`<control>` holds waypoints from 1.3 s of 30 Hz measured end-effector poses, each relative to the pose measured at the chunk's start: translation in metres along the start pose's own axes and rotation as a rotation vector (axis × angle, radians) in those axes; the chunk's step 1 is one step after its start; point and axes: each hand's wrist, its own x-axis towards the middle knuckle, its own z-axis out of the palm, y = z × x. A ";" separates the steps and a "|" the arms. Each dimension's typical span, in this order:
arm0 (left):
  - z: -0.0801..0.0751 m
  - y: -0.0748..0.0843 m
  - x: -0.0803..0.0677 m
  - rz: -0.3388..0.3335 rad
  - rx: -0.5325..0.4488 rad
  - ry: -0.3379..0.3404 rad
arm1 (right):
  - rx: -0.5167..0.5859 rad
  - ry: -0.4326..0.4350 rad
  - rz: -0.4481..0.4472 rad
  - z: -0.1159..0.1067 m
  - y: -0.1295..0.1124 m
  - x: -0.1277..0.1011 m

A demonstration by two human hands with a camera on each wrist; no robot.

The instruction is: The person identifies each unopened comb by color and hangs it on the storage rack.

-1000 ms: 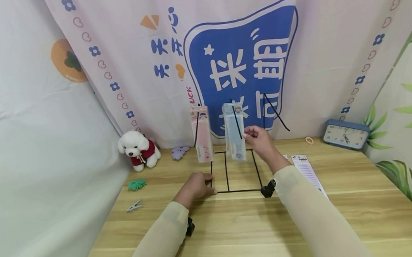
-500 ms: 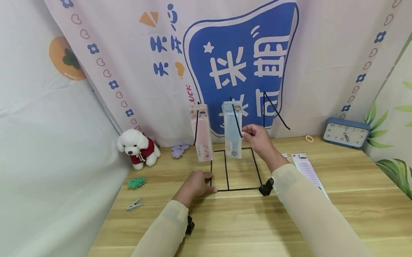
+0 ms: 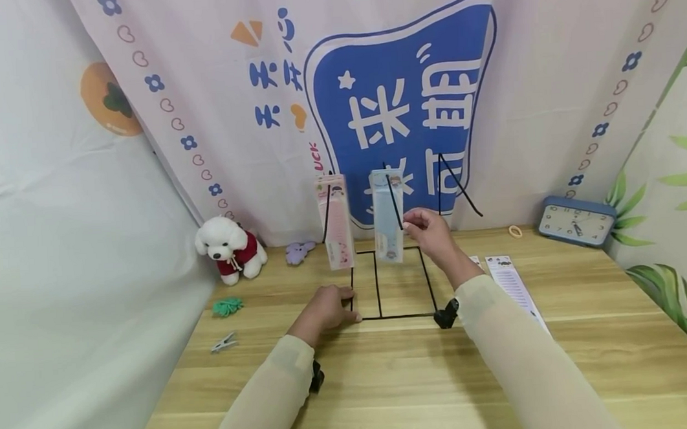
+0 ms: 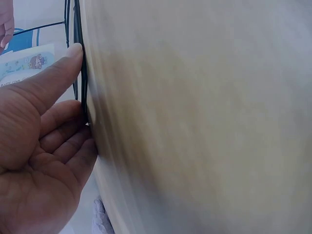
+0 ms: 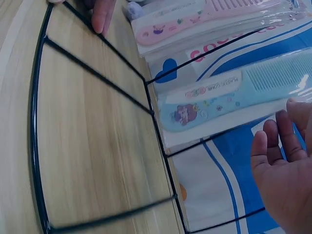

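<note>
A black wire display rack (image 3: 378,290) stands on the table with hooks jutting forward. From one hook hangs a packaged pink comb (image 3: 337,231); another bears a packaged light blue comb (image 3: 388,225), seen closer in the right wrist view, where its clear bag (image 5: 204,105) shows. My right hand (image 3: 434,235) pinches at the right edge of the blue comb's bag, beside the hook tip. My left hand (image 3: 325,307) holds the rack's base at its front left corner, thumb and fingers around the wire (image 4: 83,73). The right-hand hook (image 3: 461,185) carries nothing.
To the left are a white toy dog (image 3: 228,246), a purple toy (image 3: 300,252), a green string bundle (image 3: 227,306) and a clip (image 3: 224,342). Right of the rack lie paper strips (image 3: 513,286), a small ring (image 3: 515,231) and a blue clock (image 3: 577,220). A curtain hangs behind.
The blue comb's bag has swung slightly left and hangs straighter than a second ago. My right hand shifted a little with it; my left hand stayed on the rack.
</note>
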 end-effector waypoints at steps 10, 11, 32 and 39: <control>-0.001 0.000 -0.001 -0.003 -0.001 0.001 | -0.343 -0.035 -0.042 -0.046 0.017 -0.034; 0.000 -0.001 0.000 -0.001 0.001 0.002 | -0.386 -0.033 -0.041 -0.052 0.019 -0.041; 0.002 -0.004 0.005 0.001 0.012 0.004 | -0.780 -0.141 0.501 -0.148 0.065 -0.136; 0.002 -0.002 0.006 -0.001 0.005 -0.003 | -0.826 -0.151 0.564 -0.156 0.071 -0.140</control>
